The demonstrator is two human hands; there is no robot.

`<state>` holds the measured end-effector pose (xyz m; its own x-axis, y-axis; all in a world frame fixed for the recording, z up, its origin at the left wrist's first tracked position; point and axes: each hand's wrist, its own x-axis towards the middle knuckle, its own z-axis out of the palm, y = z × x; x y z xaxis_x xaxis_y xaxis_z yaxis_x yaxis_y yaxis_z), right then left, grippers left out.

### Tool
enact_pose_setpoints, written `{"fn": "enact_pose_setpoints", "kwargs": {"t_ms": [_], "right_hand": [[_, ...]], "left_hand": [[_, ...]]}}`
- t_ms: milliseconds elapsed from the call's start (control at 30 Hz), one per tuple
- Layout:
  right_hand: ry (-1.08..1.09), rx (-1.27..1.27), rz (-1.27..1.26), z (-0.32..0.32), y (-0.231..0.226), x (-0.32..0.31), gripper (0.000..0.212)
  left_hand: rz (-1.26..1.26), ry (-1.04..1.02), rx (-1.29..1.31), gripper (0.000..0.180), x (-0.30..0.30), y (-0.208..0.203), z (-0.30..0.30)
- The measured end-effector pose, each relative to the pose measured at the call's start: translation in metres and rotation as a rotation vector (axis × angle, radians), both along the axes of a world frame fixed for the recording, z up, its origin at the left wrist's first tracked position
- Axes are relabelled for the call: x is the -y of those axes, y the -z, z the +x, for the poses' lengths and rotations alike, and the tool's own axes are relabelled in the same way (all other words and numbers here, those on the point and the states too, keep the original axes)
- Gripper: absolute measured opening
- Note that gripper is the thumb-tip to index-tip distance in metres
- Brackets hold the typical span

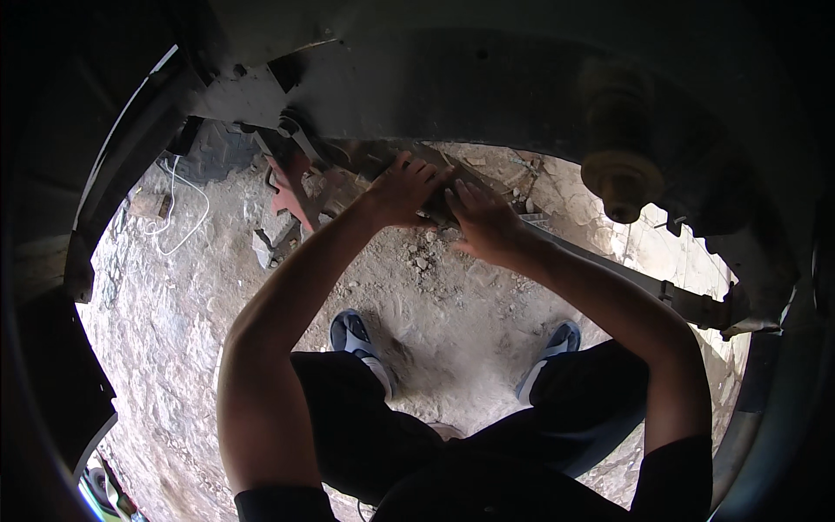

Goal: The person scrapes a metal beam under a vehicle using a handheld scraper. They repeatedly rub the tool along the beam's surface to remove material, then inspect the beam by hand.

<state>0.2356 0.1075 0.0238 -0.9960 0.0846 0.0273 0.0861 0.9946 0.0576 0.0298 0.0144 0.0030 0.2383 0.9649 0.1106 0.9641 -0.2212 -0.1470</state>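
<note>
Touching a dark metal part (pixel 439 203) below the overhead panel (pixel 452 96), near a red metal piece (pixel 297 198), the left hand (pixel 402 193) and right hand (pixel 487 223) seem mid-work; whether either grip pinches it, I cannot tell. How much is done or left is unclear.

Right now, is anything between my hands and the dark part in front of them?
Nothing visible: your left hand and right hand appear to touch the dark part. The red piece sits left of them.
</note>
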Motion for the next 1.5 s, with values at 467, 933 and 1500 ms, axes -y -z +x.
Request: {"fn": "enact_pose_setpoints", "kwargs": {"t_ms": [467,933,1500], "right_hand": [[0.029,0.038,-0.092,-0.012,-0.014,0.015,0.086],[0.04,-0.01,-0.03,-0.015,-0.002,0.013,0.091],[0.156,0.173,-0.007,-0.013,-0.014,0.035,0.098]], "left_hand": [[0.111,0.042,0.086,0.126,-0.002,0.011,-0.01],[-0.055,-0.04,0.048,0.107,-0.007,-0.005,0.0],[-0.07,-0.053,0.024,0.097,-0.007,-0.004,0.002]]}}
